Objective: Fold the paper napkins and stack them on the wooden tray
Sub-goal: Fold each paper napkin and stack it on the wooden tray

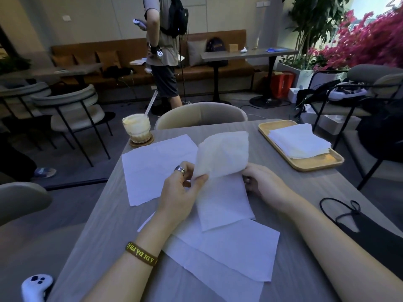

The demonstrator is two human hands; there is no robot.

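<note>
From the head camera, a grey table point(98, 236) fills the lower middle. At its centre the left hand point(183, 188) pinches a white paper napkin point(222, 162) between thumb and fingers at the napkin's left edge. A silver ring point(180, 170) sits on one finger and a dark wristband point(141, 253) with yellow lettering circles the wrist. The right hand point(263, 184) holds the same napkin at its right edge with curled fingers, the tips partly hidden by the paper. The napkin's far half stands lifted and bent back toward the person, while its near half lies on the table.

At two o'clock from the hands, well apart, the wooden tray point(316, 167) lies near the table's far right corner. It carries a stack of folded napkins point(298, 142).

An unfolded napkin point(157, 166) lies flat at ten o'clock, just beside the left hand. More open napkins point(231, 253) overlap at six o'clock, under the held one and the left forearm.

At eleven o'clock a glass of creamy drink point(136, 127) with a straw stands on a round coaster point(141, 142) at the table's far left corner. A black face mask point(370, 225) lies at four o'clock by the right edge. A white controller point(36, 287) shows at eight o'clock, at the frame's bottom left.

Beyond the table, at twelve o'clock, stands a beige chair point(200, 114), and farther back a person point(162, 51) wearing a backpack.
</note>
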